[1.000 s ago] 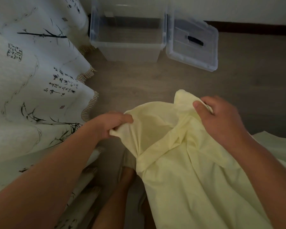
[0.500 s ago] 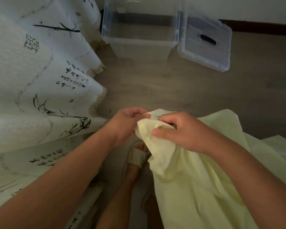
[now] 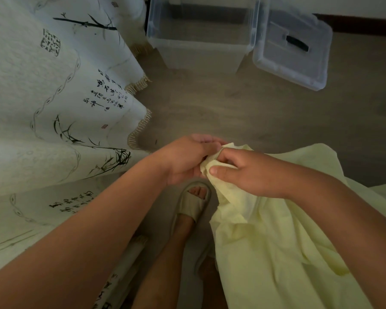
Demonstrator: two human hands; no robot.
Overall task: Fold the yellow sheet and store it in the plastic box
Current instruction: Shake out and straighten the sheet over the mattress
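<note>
Left hand point(image 3: 187, 159) and right hand point(image 3: 247, 172) meet, both pinching the yellow sheet point(image 3: 276, 253) at one bunched corner

The plastic box point(image 3: 201, 58) is open on top. A wide strip of bare floor point(image 3: 232, 112) lies in front of the box, so the way straight to it is free. Left of the box, a white cloth with bamboo drawings point(image 3: 54, 97) hangs down and blocks that side. Right of the box, its lid point(image 3: 292, 61) lies just beside it. Well in front of the box, the yellow sheet point(image 3: 276, 241) hangs in a big bunch.
</note>
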